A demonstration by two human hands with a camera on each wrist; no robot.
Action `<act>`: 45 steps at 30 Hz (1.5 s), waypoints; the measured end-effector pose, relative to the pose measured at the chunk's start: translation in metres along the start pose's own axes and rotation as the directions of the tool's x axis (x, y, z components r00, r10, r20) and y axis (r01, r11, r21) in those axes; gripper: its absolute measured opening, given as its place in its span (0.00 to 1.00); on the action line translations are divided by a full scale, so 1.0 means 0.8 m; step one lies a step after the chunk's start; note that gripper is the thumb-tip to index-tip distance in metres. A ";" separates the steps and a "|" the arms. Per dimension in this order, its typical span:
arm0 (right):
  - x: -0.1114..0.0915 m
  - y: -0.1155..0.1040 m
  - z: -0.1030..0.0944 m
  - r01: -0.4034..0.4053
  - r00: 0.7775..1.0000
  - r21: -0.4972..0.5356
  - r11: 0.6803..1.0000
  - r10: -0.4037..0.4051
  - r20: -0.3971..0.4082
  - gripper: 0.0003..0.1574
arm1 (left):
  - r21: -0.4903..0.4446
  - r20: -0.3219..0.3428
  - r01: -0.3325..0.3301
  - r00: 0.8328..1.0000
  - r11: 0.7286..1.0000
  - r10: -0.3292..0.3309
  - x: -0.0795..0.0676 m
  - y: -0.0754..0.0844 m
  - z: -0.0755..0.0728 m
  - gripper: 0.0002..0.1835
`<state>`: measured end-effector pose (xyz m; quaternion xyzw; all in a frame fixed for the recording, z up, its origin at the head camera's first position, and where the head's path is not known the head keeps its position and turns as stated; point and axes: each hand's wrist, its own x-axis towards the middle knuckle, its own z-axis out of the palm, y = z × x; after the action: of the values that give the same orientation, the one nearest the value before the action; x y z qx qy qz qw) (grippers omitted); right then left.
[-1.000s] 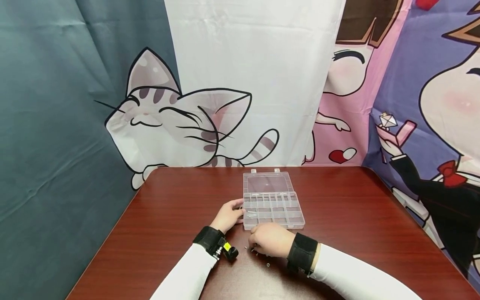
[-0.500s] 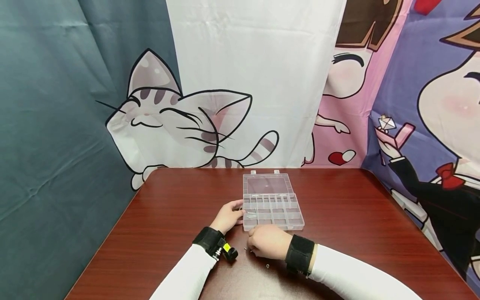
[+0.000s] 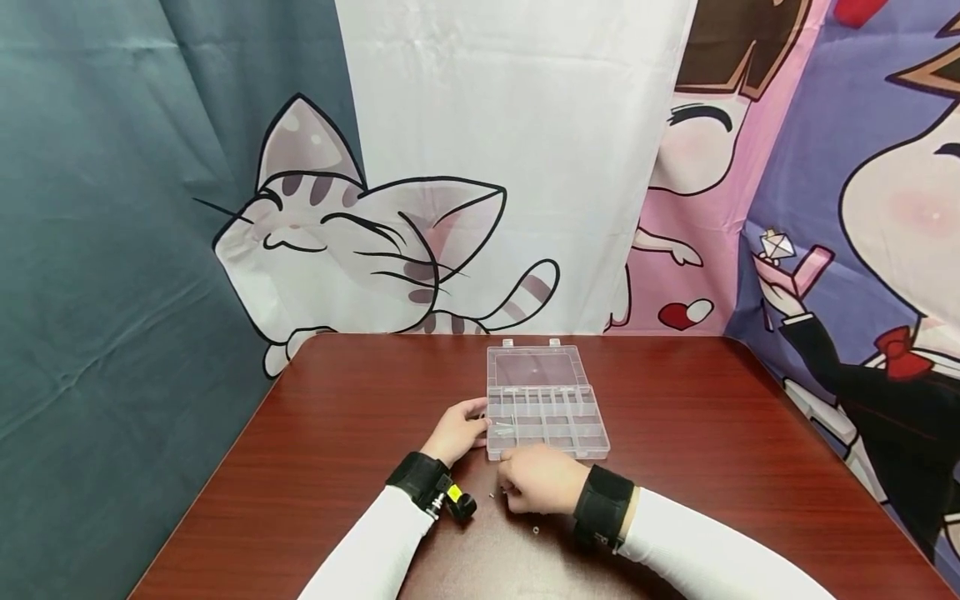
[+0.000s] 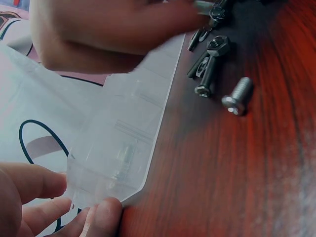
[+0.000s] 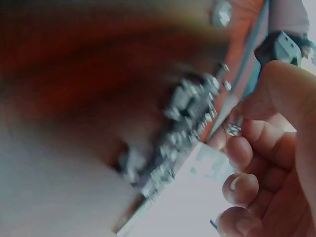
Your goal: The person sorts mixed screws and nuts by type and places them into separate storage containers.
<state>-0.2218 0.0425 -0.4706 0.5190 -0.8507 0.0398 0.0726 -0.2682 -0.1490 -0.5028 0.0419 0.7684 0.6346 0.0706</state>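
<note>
A clear plastic compartment box (image 3: pixel 592 455) stands on the table with its lid (image 3: pixel 534 367) folded back. At its left side my left hand (image 3: pixel 453 432) grips the corner, thumb and fingers on either side of the wall in the left wrist view. A few silver screws (image 3: pixel 504 428) lie in a left compartment. My right hand (image 3: pixel 546 479) hovers close in front of the box, pinching a small silver screw (image 5: pixel 234 129) between thumb and forefinger. Below it lies a heap of bolts and nuts (image 5: pixel 182 116), blurred in the right wrist view and mostly hidden from the head view.
A loose screw (image 4: pixel 238 96) lies apart from the heap, on the side nearer my left wrist. One small nut (image 3: pixel 536 530) sits nearer me on the brown table (image 3: pixel 337 417). A printed cloth (image 3: pixel 495 100) hangs behind the table's far edge.
My right hand dipped slightly toward me over the heap, then rose back toward the box's front edge. The left hand and the box have stayed in place.
</note>
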 end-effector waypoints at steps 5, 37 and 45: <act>0.004 0.019 -0.014 -0.112 0.993 0.086 0.990 0.115 -0.026 0.12 | -0.002 0.000 -0.003 1.000 1.000 0.003 0.003 0.002 -0.001 0.25; 0.066 0.092 -0.011 -0.325 0.945 0.194 0.925 0.326 0.028 0.10 | 0.022 -0.009 0.001 1.000 1.000 -0.001 0.000 0.001 0.000 0.25; 0.070 0.087 -0.004 -0.298 0.955 0.149 0.943 0.296 0.034 0.07 | 0.041 -0.014 -0.005 1.000 0.999 0.005 -0.002 0.002 0.000 0.25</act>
<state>-0.3089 0.0255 -0.4579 0.3893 -0.9140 0.1126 0.0213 -0.2664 -0.1487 -0.5009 0.0409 0.7817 0.6191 0.0629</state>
